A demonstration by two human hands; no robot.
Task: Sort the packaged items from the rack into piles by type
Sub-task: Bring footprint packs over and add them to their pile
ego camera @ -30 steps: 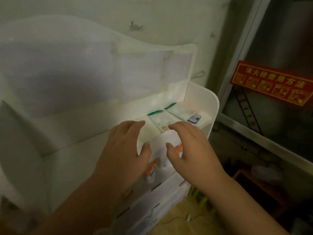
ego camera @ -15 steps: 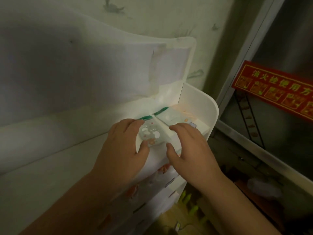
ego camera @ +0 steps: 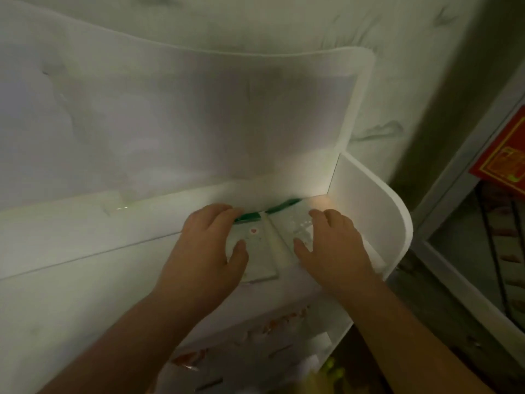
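Two flat pale packets with green top edges lie side by side on the top shelf of a white rack point(ego camera: 369, 206). My left hand point(ego camera: 207, 248) rests on the left packet point(ego camera: 255, 251), fingers over its far edge and thumb on its face. My right hand point(ego camera: 329, 245) lies on the right packet point(ego camera: 295, 226), fingers spread and thumb near the packet's left edge. Both packets are partly hidden by my hands. Below the shelf, more packets with orange print point(ego camera: 284, 322) show in the rack's lower tiers.
The rack's tall white back panel point(ego camera: 199, 123) rises behind the shelf against a stained wall. A curved side wall closes the shelf on the right. A metal-framed cabinet with a red sign point(ego camera: 502, 157) stands to the right.
Both hands reached forward onto the top shelf; the left came down on the left packet, the right moved over onto the right packet. The camera moved closer.
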